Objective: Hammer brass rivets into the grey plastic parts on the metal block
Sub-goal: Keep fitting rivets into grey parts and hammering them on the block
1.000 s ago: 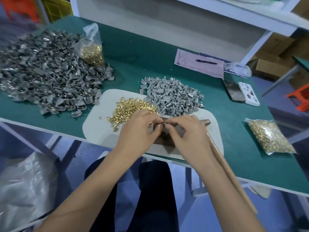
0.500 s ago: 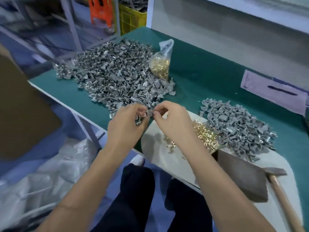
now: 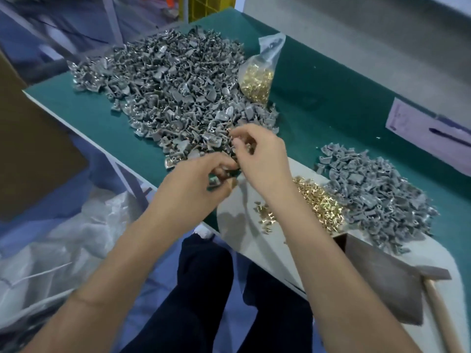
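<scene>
Grey plastic part [image 3: 215, 180] sits pinched in the left hand [image 3: 193, 184] beside the big pile [image 3: 173, 98] (right hand [image 3: 260, 159] pinching something small, unclear), metal block [image 3: 382, 278] well off rightward.

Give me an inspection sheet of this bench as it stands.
Surface: green table, white mat at its near edge.
Job's things: large heap of grey plastic parts; smaller heap; loose brass rivets; metal block; wooden-handled hammer lying idle.
Clutter: clear bag of rivets; paper form with pen.
Grippers: left hand grips a small part; right hand pinches at it.
Cables: nothing seen.
Surroundings: clear plastic sheeting, yellow crate.
</scene>
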